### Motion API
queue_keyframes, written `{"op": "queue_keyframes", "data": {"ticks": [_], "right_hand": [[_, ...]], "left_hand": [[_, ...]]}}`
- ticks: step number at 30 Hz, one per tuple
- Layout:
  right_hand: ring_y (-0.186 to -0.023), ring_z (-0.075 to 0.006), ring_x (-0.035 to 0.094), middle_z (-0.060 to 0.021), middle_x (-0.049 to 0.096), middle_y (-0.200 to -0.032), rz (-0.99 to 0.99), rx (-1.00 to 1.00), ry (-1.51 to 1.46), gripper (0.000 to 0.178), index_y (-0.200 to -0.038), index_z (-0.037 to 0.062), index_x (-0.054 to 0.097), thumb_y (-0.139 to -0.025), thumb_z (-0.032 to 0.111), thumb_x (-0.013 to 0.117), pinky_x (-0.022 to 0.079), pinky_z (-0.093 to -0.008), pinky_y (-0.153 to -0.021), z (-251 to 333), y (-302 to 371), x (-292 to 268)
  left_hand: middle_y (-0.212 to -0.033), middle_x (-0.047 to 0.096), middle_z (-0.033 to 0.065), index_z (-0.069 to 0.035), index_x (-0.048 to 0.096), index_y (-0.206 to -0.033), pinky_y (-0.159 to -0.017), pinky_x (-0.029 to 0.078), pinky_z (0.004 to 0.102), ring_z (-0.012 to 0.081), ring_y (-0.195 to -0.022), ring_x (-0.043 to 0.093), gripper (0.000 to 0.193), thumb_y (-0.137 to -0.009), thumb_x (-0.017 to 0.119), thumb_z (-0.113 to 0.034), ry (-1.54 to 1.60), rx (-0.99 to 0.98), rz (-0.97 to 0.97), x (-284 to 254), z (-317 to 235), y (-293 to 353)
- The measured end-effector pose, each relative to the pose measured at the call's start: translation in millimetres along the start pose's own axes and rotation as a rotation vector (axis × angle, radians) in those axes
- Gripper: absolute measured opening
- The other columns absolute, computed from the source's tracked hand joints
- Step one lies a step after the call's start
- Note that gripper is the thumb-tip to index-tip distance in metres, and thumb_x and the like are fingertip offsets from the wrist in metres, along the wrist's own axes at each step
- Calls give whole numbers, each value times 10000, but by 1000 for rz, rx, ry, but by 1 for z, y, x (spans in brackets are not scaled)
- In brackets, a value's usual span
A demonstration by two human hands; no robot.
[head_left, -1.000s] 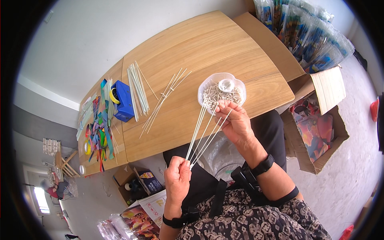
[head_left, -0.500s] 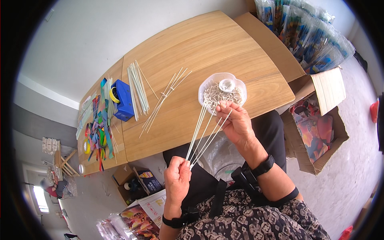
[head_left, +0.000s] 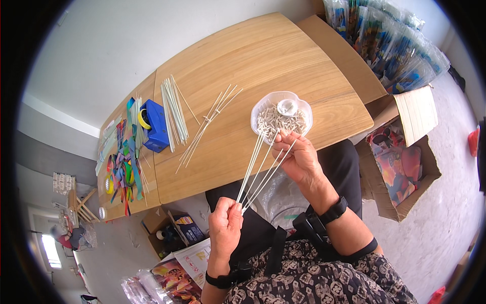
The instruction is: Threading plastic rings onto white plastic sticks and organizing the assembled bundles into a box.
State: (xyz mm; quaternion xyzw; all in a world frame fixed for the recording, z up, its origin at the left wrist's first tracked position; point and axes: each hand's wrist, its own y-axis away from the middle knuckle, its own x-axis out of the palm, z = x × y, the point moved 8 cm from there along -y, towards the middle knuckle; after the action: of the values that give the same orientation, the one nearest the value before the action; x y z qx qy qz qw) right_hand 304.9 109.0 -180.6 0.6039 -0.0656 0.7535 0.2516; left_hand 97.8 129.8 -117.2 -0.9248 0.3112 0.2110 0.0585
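My left hand grips one end of several thin white rods, which fan out up and away from it over the table's near edge. At the far end of the fan, my right hand is closed in a pinch at the tip of one rod; whether a small piece is also between the fingertips is hidden. Just beyond those fingers, a clear plastic tub holds many short white tube-like pieces. A white round roll lies on top of them.
On the wooden table lie a crossed rod bundle, a rod pile, a blue tape dispenser and colourful ribbons. Open cardboard boxes stand at the right, with plastic-wrapped packages behind. A person is far left.
The rod fan and both hands have shifted very slightly to the right. My right fingertips stay pinched at a rod tip near the tub; the grips look the same.
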Motion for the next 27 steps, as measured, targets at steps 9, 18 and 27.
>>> {"op": "queue_keyframes", "data": {"ticks": [9,18,27], "right_hand": [[-565,-42,399,-48,552,-762,-12,-42,63,58,-813,27,546,-865,46,563,341,-165,-489,5,3,4],[-569,-50,429,-55,558,-747,23,-37,93,68,-776,43,547,-831,16,576,345,-176,-505,10,3,7],[-565,-60,447,-32,563,-708,18,-64,144,53,-770,44,571,-803,23,607,353,-171,-501,14,4,5]], "left_hand": [[-585,449,-9,-34,466,-774,-426,339,200,48,-465,428,136,-901,510,-52,-10,16,0,0,1,0],[-583,448,-12,-33,469,-769,-426,340,200,47,-464,431,135,-894,518,-44,-28,-7,25,1,3,0],[-584,443,-14,-31,468,-771,-422,333,201,47,-462,422,130,-891,518,-40,-16,-7,11,-1,4,1]]}}
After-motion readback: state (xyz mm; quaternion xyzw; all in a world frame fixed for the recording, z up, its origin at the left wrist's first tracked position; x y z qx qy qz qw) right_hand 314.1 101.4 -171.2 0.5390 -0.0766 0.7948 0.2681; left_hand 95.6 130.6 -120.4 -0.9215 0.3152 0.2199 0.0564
